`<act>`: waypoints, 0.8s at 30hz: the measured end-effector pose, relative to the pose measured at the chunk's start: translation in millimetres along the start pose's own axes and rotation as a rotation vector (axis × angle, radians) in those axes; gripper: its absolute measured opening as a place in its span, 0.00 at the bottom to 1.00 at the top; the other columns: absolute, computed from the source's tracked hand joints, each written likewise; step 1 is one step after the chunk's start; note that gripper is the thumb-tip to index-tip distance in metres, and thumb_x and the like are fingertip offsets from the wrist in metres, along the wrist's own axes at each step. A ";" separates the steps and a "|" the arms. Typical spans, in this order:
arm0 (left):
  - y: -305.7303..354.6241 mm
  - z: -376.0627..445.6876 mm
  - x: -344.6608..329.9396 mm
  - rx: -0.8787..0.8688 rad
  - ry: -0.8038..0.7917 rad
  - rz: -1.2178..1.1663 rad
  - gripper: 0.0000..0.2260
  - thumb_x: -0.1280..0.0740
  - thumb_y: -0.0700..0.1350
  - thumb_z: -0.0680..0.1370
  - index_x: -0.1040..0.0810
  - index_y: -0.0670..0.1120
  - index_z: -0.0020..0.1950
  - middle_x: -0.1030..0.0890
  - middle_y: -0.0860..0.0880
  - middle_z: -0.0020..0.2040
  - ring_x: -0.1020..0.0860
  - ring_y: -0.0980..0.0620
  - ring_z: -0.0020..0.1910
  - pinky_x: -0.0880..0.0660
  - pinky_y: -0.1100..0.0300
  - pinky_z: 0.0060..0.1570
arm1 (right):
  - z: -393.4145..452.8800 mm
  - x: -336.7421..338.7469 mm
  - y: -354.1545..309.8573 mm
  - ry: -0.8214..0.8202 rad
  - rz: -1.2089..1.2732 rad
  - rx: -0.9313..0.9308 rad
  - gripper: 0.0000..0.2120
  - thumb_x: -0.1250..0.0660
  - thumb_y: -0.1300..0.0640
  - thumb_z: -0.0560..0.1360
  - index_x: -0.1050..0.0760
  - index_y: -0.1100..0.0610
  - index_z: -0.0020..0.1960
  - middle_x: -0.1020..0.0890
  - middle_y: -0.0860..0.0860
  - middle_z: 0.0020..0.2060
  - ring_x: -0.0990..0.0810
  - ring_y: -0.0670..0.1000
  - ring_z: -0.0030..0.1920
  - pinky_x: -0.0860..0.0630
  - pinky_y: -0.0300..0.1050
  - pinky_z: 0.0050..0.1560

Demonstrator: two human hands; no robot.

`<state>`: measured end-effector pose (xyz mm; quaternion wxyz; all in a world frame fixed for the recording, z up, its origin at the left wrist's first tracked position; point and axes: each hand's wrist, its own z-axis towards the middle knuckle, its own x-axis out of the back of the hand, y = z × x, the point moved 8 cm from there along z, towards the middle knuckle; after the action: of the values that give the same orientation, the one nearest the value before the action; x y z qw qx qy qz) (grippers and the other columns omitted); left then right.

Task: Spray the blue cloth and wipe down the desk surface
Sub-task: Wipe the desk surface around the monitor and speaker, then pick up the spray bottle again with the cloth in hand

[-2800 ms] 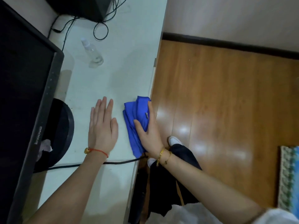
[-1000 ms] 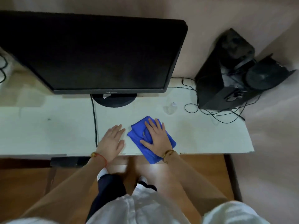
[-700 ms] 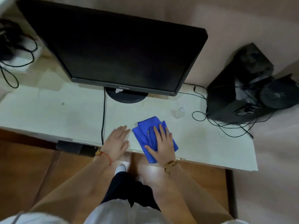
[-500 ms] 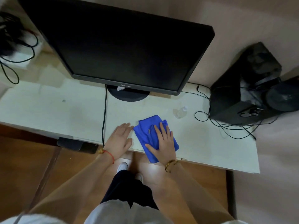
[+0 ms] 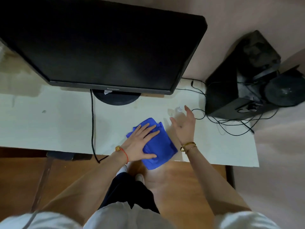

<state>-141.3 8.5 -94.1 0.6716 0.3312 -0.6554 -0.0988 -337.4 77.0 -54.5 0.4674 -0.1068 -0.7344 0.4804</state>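
Observation:
A folded blue cloth (image 5: 162,146) lies at the front edge of the white desk (image 5: 49,126), one corner hanging over the edge. My left hand (image 5: 142,142) lies flat on the cloth with straight fingers. My right hand (image 5: 184,126) hovers open just right of the cloth, fingers spread, reaching toward a small clear spray bottle (image 5: 177,110) lying behind it. The hand partly hides the bottle.
A large black monitor (image 5: 105,43) on a round base (image 5: 116,100) fills the back of the desk. Its black cable (image 5: 92,126) runs over the front edge. A black speaker (image 5: 237,80) with tangled cables (image 5: 227,123) stands at the right.
My right hand has left the cloth and moved right toward the bottle. My left hand has moved from the bare desk onto the cloth.

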 end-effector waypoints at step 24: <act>8.5 -13.2 86.6 0.297 0.290 -0.145 0.24 0.33 0.57 0.72 0.22 0.49 0.66 0.20 0.51 0.57 0.24 0.49 0.56 0.30 0.63 0.53 | -48.0 35.5 -40.6 0.040 0.006 0.088 0.20 0.29 0.57 0.77 0.26 0.53 0.67 0.19 0.45 0.55 0.23 0.45 0.52 0.32 0.25 0.53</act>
<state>-120.9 -29.9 -17.7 0.6938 0.4836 -0.5337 -0.0003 -306.9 106.7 3.8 0.4850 -0.0978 -0.7026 0.5113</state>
